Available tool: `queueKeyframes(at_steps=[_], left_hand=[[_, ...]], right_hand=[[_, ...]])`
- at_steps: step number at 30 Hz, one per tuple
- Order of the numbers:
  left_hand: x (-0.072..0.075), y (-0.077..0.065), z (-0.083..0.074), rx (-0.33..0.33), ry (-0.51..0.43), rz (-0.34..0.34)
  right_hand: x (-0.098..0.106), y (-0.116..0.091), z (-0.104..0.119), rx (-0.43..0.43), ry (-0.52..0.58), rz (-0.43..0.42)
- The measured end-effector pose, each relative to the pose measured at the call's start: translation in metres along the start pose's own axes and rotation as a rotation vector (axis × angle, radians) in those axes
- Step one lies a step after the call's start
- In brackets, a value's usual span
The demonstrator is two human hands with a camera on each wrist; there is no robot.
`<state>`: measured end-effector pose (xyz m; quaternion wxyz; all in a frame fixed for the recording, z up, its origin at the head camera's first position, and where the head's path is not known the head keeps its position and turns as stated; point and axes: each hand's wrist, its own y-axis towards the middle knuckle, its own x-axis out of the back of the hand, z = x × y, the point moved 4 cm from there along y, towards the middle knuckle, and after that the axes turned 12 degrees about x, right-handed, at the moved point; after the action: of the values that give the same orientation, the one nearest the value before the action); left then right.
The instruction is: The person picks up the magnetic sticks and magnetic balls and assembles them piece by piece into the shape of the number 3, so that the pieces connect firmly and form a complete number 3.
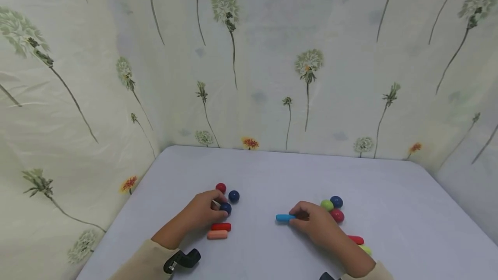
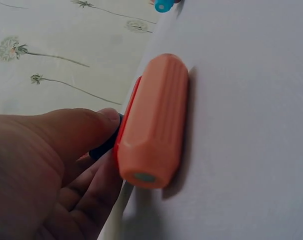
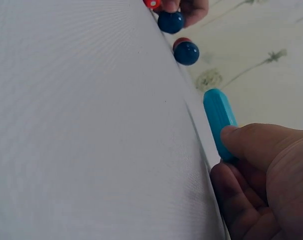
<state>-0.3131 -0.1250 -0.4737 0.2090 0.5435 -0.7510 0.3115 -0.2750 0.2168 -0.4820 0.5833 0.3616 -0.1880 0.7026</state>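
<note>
My left hand (image 1: 205, 209) pinches a dark blue ball (image 1: 225, 208) between thumb and fingers. Just beyond it lie a second dark blue ball (image 1: 234, 196) and a red ball (image 1: 220, 188). Nearer to me, a red stick (image 1: 221, 227) and a salmon-pink ribbed stick (image 2: 154, 120) lie side by side; in the left wrist view they partly cover the held ball. My right hand (image 1: 316, 223) grips one end of a light blue stick (image 3: 219, 117), whose other end points left. Most of that hand's curled fingers are hidden in the head view.
Right of my right hand sit a green ball (image 1: 327, 205), a blue ball (image 1: 336, 202) and a red ball (image 1: 337, 215). A red stick (image 1: 355, 240) and a yellow-green stick (image 1: 365, 249) lie partly behind the right forearm. A flower-patterned curtain (image 1: 264, 64) hangs behind the white table (image 1: 272, 172).
</note>
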Motion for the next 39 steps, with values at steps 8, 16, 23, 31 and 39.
queueKeyframes(at_steps=[8, 16, 23, 31, 39], left_hand=[[-0.007, 0.0, -0.005, -0.038, 0.031, 0.006], [-0.016, 0.002, -0.009, -0.009, 0.024, 0.033], [-0.017, 0.001, -0.02, -0.041, 0.05, 0.024], [-0.025, 0.001, -0.029, -0.082, 0.073, 0.046], [-0.034, 0.002, -0.036, -0.063, 0.058, 0.05]], right_hand=[[0.0, -0.004, -0.001, -0.021, 0.012, 0.001], [-0.001, -0.005, 0.0, -0.029, 0.032, 0.004], [0.001, 0.0, 0.002, -0.019, 0.026, 0.009], [0.004, -0.002, 0.006, -0.002, 0.014, 0.009], [-0.001, 0.0, 0.003, -0.011, 0.019, 0.012]])
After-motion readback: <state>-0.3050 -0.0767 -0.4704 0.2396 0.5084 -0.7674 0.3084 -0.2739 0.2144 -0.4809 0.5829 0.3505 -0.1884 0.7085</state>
